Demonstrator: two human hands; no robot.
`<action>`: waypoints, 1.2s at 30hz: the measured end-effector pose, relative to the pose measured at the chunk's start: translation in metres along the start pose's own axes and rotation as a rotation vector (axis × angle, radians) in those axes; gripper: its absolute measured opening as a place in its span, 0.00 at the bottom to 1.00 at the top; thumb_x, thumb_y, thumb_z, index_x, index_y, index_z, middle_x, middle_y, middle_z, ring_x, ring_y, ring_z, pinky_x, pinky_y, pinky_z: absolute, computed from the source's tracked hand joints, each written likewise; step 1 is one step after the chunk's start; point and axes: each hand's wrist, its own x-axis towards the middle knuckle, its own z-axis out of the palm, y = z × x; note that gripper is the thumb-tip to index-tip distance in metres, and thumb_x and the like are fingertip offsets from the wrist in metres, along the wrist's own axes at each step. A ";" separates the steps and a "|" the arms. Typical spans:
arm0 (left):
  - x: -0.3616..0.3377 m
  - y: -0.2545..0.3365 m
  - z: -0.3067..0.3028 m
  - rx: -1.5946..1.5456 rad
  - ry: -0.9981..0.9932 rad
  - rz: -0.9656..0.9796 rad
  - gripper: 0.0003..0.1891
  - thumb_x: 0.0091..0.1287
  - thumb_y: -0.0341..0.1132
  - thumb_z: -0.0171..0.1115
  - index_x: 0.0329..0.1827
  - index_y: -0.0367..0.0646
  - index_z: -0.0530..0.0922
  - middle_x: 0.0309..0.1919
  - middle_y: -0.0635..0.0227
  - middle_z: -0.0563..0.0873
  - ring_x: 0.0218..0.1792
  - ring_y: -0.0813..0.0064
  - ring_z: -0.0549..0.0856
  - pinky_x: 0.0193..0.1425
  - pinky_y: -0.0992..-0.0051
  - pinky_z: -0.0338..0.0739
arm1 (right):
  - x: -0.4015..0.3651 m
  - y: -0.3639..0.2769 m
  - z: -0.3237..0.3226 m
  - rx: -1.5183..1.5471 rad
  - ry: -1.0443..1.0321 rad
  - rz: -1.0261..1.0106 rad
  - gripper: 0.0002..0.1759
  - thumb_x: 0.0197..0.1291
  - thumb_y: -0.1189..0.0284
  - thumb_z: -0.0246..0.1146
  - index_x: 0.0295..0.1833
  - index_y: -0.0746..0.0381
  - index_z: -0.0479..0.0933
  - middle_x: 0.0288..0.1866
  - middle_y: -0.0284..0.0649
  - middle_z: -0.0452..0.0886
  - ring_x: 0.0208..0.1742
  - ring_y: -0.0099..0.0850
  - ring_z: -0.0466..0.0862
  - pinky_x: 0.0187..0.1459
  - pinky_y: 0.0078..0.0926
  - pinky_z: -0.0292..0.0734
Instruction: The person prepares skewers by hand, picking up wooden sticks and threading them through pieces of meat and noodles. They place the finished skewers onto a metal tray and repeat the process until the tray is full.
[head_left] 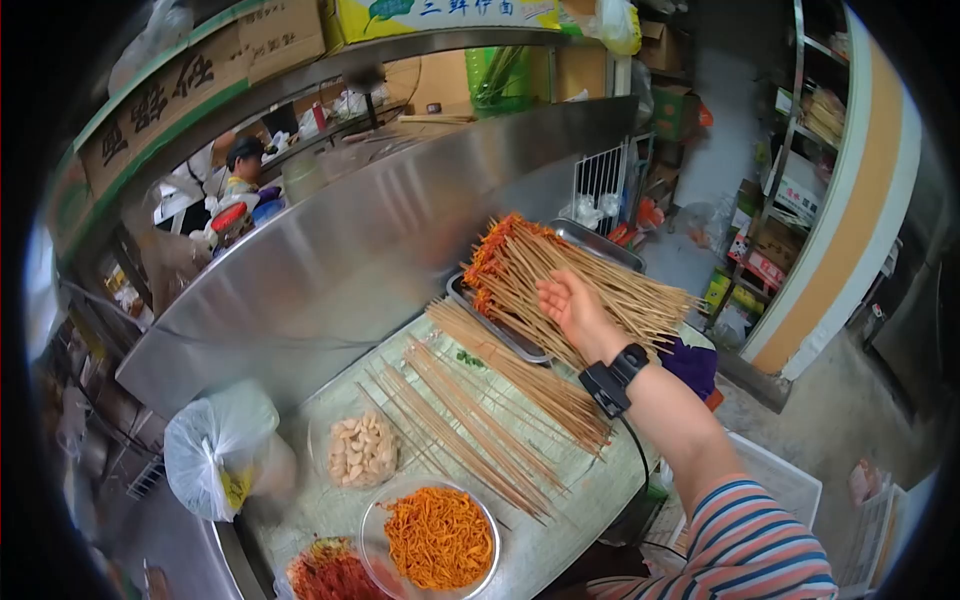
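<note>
Your right hand (568,305) lies on the heap of bamboo skewers tipped with orange-red food (530,262), fingers curled down among the sticks; whether they actually grip any, you cannot tell from this view. Your left hand is out of sight. A black strap-on device (612,380) sits on your right wrist, above a striped sleeve (745,545).

That heap rests on a shallow steel tray (492,328) at the far corner of the steel table top (590,490), with the stick ends fanning past the tray's right side. Just beside the tray, bare bamboo skewers (470,420) lie in loose rows across the middle of the surface. At the near edge stand a clear bowl of orange shreds (440,535) and a bowl of red shreds (330,575); a bowl of pale white pieces (362,450) sits behind them, near a white plastic bag (215,445) at the left edge.
</note>
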 end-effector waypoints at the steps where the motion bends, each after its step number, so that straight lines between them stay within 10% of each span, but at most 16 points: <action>1: 0.001 0.005 -0.002 0.023 0.001 -0.027 0.18 0.64 0.36 0.59 0.54 0.35 0.75 0.62 0.47 0.71 0.63 0.45 0.68 0.67 0.54 0.61 | -0.014 -0.002 0.005 -0.161 -0.114 0.068 0.24 0.62 0.65 0.60 0.58 0.66 0.65 0.47 0.42 0.79 0.40 0.26 0.79 0.41 0.22 0.76; 6: -0.022 -0.029 0.018 -0.242 0.157 0.023 0.18 0.59 0.31 0.57 0.51 0.32 0.75 0.62 0.49 0.70 0.63 0.46 0.68 0.68 0.54 0.58 | -0.069 0.046 0.041 -0.968 -0.563 0.182 0.11 0.63 0.71 0.57 0.44 0.68 0.78 0.34 0.37 0.83 0.26 0.19 0.79 0.27 0.16 0.75; 9: -0.001 0.006 -0.010 -0.019 -0.021 -0.085 0.13 0.63 0.32 0.58 0.45 0.31 0.76 0.60 0.46 0.72 0.61 0.45 0.69 0.64 0.54 0.64 | -0.084 0.083 0.048 -1.964 -0.742 -0.451 0.13 0.52 0.69 0.64 0.37 0.70 0.80 0.33 0.52 0.82 0.32 0.43 0.83 0.34 0.34 0.78; 12: -0.008 -0.002 -0.005 0.026 0.002 -0.051 0.12 0.62 0.32 0.58 0.44 0.31 0.77 0.59 0.46 0.73 0.60 0.44 0.70 0.64 0.54 0.63 | -0.088 0.106 0.061 -2.229 -0.676 -0.108 0.10 0.50 0.75 0.61 0.37 0.69 0.81 0.38 0.57 0.81 0.39 0.49 0.82 0.38 0.42 0.78; 20: -0.012 -0.001 -0.006 -0.268 0.017 -0.234 0.15 0.53 0.22 0.53 0.45 0.31 0.76 0.61 0.47 0.71 0.62 0.49 0.69 0.67 0.60 0.59 | -0.064 0.100 0.052 -1.989 -0.647 0.061 0.11 0.46 0.69 0.67 0.28 0.68 0.80 0.22 0.42 0.82 0.21 0.31 0.83 0.28 0.27 0.76; 28: -0.012 -0.007 -0.006 -0.284 0.056 -0.196 0.15 0.50 0.22 0.54 0.43 0.31 0.77 0.60 0.46 0.72 0.60 0.48 0.72 0.65 0.60 0.63 | -0.063 0.073 0.065 -1.396 -0.610 0.201 0.10 0.55 0.71 0.63 0.25 0.65 0.76 0.21 0.36 0.78 0.19 0.22 0.78 0.20 0.21 0.69; 36: -0.011 -0.003 -0.005 -0.278 0.055 -0.226 0.14 0.51 0.22 0.54 0.42 0.31 0.77 0.58 0.46 0.73 0.59 0.48 0.73 0.65 0.60 0.64 | -0.027 0.088 0.126 -1.420 -0.689 0.133 0.11 0.57 0.71 0.61 0.24 0.64 0.76 0.20 0.34 0.78 0.18 0.21 0.75 0.19 0.20 0.69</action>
